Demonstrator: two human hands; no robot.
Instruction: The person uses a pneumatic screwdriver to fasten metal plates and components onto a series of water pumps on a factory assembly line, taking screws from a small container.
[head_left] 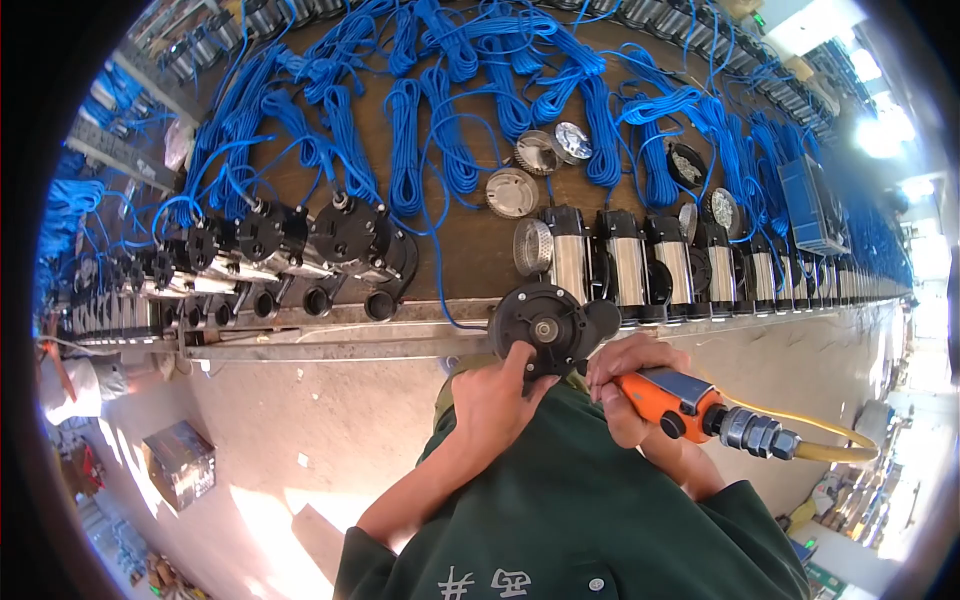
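A submersible pump with its round black end [545,325] facing me lies at the front edge of the workbench. My left hand [495,400] grips the lower rim of that black end, with the fingers pressed on its face. Beside it, my right hand [635,380] is wrapped round an orange air screwdriver [655,397]. The tool's front end points at the pump's lower right side, and its tip is hidden by my fingers. A yellow air hose [835,452] runs from metal couplings at its rear.
Steel-bodied pumps [625,260] line the bench edge to the right; black-ended pumps [350,240] lie to the left. Coiled blue cables [405,145] cover the back. Round metal strainer caps [512,192] lie mid-bench. A blue crate [812,205] sits at right, a carton [180,465] on the floor.
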